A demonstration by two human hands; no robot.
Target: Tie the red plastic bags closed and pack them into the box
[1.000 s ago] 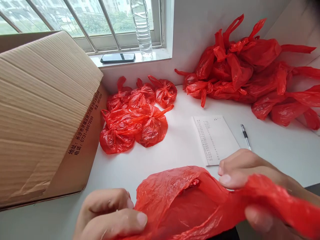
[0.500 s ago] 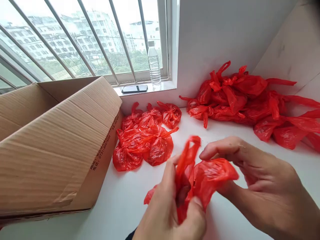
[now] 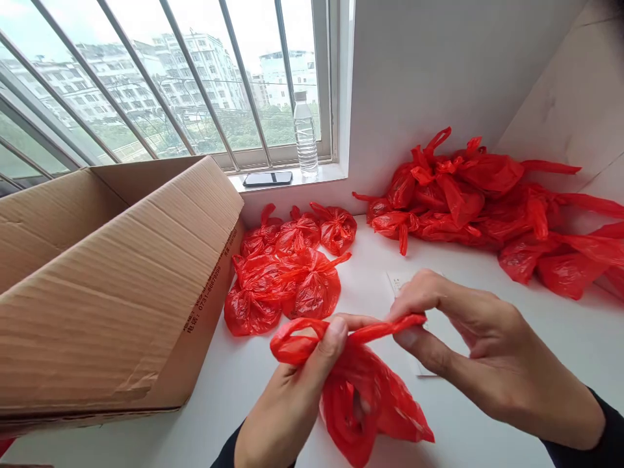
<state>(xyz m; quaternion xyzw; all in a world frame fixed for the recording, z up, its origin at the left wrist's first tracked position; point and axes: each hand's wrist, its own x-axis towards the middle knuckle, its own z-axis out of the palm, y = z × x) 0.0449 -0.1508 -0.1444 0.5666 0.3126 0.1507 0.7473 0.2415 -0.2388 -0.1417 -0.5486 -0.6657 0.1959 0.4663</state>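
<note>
The left hand (image 3: 292,396) is closed on a red plastic bag (image 3: 365,396), its thumb pressed over one handle that curls into a loop (image 3: 292,343) around the fingers. The right hand (image 3: 478,344) pinches the other handle between thumb and forefinger, and that strip (image 3: 390,325) runs taut from one hand to the other. The body of the bag hangs crumpled beneath both hands, above the middle of the counter's (image 3: 234,390) near edge; whether it touches the surface, or has anything inside, is hard to tell from this angle. Just beyond the right hand a sheet of paper (image 3: 397,281) lies flat on the counter, mostly hidden by the fingers. Farther back, near the far edge and below the windowsill (image 3: 322,174), sits a cluster of small knotted red bags (image 3: 287,273), pressed against one another. A much larger heap of red bags (image 3: 487,195) fills the far right corner, piled against both walls with loose handles sticking out. Along the left edge stands an open cardboard box (image 3: 112,286), its flap leaning out toward the cluster and printed characters showing on its side. On the windowsill a clear water bottle (image 3: 305,136) stands upright, with a dark phone (image 3: 268,178) lying flat just beside it. Behind them the barred window (image 3: 146,78) looks out on buildings and trees.
</note>
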